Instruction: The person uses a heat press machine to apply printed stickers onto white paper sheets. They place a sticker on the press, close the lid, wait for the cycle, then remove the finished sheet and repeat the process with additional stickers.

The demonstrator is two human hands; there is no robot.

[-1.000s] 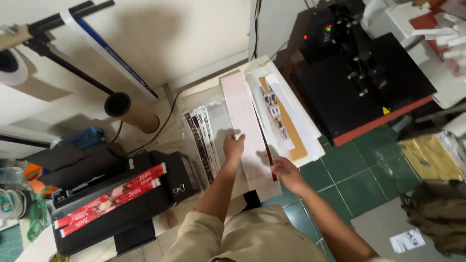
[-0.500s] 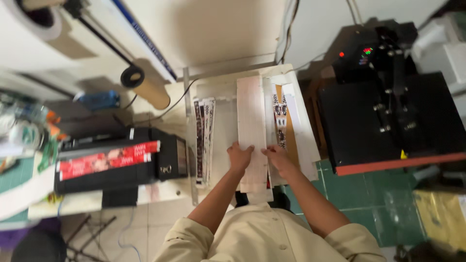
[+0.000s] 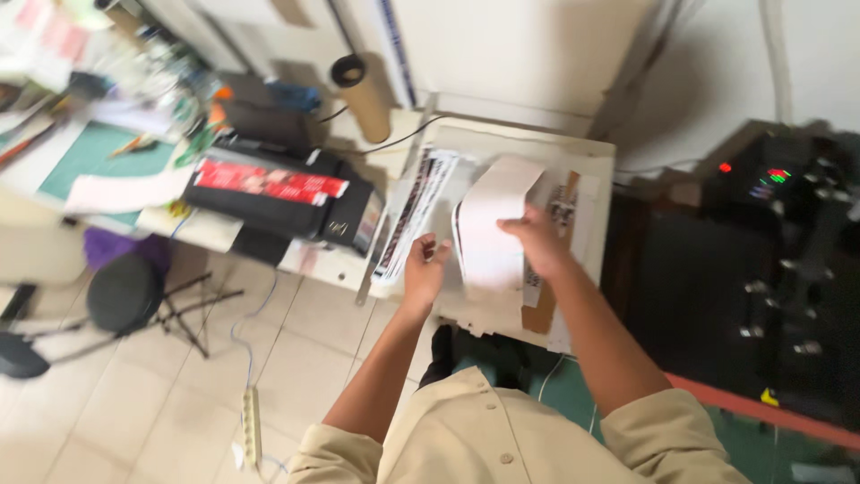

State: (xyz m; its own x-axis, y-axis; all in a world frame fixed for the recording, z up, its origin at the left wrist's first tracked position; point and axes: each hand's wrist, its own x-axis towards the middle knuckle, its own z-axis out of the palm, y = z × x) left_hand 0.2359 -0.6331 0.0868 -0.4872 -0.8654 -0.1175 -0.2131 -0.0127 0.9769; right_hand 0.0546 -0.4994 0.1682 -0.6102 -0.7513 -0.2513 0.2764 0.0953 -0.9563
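Both hands, left hand (image 3: pixel 424 272) and right hand (image 3: pixel 537 240), now have fingers closed on the white sheet (image 3: pixel 493 229), which has lifted and curled off the desk (image 3: pixel 596 161).

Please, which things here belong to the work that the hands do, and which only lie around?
In the work:
- right hand, lifting the long white paper strip
- left hand, at that strip's lower edge
- printed black-and-white sheet beside it

Lying about:
- black printer with red label
- brown cardboard tube
- black heat press
- round black stool

Even soft indoor light, no glare; motion blur thruout, edges smeared worst.
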